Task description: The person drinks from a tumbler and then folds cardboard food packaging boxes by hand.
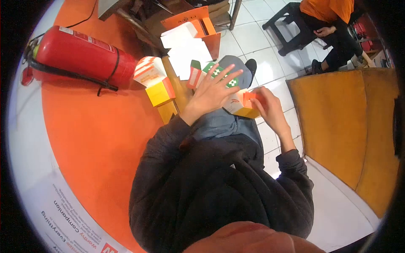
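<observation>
A yellow, white and orange small carton rests on my lap, partly hidden by my hands. My right hand is closed at its right end, thumb and fingers on an orange flap. Spread wide, the fingers of my left hand reach across a green carton with a white pattern; the palm's edge is near the yellow carton. Whether the left hand presses on either carton I cannot tell. A red and white panel shows just left of the green carton.
On my left, a yellow carton with an orange-striped lid stands beside a red fire extinguisher. White card pieces lie before an orange box. A person in orange sits near a black stool. A brown padded panel is on the right.
</observation>
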A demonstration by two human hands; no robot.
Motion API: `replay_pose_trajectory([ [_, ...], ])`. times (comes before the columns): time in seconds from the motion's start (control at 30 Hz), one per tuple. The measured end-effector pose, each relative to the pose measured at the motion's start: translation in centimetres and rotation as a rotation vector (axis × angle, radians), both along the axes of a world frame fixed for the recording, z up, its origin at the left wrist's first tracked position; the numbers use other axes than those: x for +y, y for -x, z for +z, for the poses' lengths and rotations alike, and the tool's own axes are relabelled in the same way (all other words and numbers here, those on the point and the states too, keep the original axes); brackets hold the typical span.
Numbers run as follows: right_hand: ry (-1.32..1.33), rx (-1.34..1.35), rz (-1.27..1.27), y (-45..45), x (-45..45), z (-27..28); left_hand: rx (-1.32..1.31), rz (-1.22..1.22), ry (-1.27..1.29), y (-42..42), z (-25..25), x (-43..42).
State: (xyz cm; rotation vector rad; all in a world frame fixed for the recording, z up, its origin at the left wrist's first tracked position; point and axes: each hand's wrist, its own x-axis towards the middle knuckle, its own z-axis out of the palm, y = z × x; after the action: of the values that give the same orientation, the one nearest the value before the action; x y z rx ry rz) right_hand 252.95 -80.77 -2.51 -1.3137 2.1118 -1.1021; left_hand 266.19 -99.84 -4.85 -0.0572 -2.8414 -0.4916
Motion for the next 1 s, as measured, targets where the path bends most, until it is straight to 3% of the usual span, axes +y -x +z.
replay_pose_trajectory([
  [0.17, 0.270, 0.334, -0.022, -1.6, 0.9, -2.6, -0.037, 0.007, -0.011, 0.3, 0.2, 1.1],
  [0.37, 0.124, 0.203, 0.031, -1.3, -0.1, -2.7, 0.075, 0.070, 0.009, -0.6, -1.1, 2.1],
  [0.47, -0.124, -0.015, 0.033, -1.2, -0.4, -1.5, 0.061, 0.062, 0.014, -1.2, -1.2, 2.1],
  [0.6, -0.125, -0.443, 0.032, 0.7, -0.4, -0.3, 0.210, 0.046, 0.028, -1.9, -1.9, 2.4],
  [0.7, 0.087, -0.621, -0.082, 1.6, -0.1, 0.9, 0.376, 0.485, -0.300, -2.4, -2.9, 3.1],
  [0.8, 0.320, -0.641, -0.151, 2.7, 0.3, 1.5, 0.434, 0.583, -0.945, -1.6, -3.9, 3.1],
  [0.83, 0.360, -0.663, -0.178, 2.9, 0.2, 1.1, 0.314, 0.409, -1.447, -1.9, -4.2, 2.5],
  [0.93, 0.457, -0.955, -0.220, 2.6, -0.6, 1.8, -0.158, 0.213, -1.888, -2.9, -4.7, 2.0],
  [0.97, 0.544, -1.028, -0.144, 3.1, -0.7, 1.0, -0.063, 0.192, -1.983, -2.9, -3.8, 2.4],
  [1.0, 0.557, -1.041, -0.130, 3.4, -0.6, 0.5, -0.048, 0.200, -1.882, -3.1, -2.4, 2.5],
])
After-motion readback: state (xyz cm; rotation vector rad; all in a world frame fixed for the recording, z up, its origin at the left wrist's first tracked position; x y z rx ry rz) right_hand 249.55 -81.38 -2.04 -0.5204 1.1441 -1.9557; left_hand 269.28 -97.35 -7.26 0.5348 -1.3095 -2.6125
